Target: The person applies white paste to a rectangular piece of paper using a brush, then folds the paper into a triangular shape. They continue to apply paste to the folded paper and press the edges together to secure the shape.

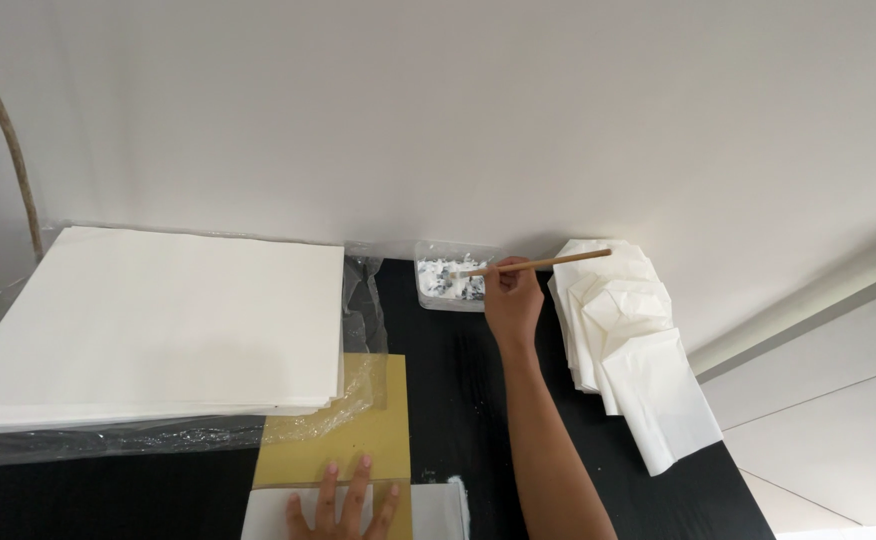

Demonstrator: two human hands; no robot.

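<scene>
So the thing that matters here is the brush and the tub: the right hand (513, 298) is stretched out to the far side of the black bench (458, 400), fingers pinched shut around a wooden-handled brush (538, 264), and the brush lies almost level, its long axis running left to right with the handle end sticking out to the right and slightly farther away, over the edge of the folded stack. The bristle tip points left and sits right in the small clear plastic tub (451, 276) of white paste, which is tucked against the wall at the far edge of the bench. So the tub is just left of and a touch beyond the right hand, basically touching distance, nothing in between. The left hand (343, 505) is way nearer to the camera, at the bottom edge of the view, fingers spread flat and pressing down on a white paper sheet (438, 510) that lies over a mustard-yellow board (368, 425); it's open, holding nothing, just pinning. That sheet is near and left of the tub, well apart from it. Off to the left there's a big stack of white sheets (158, 330) on crinkly clear plastic wrap (363, 300), and to the right of the right hand a pile of folded white paper bags (633, 350) fanned out toward the near right.
</scene>
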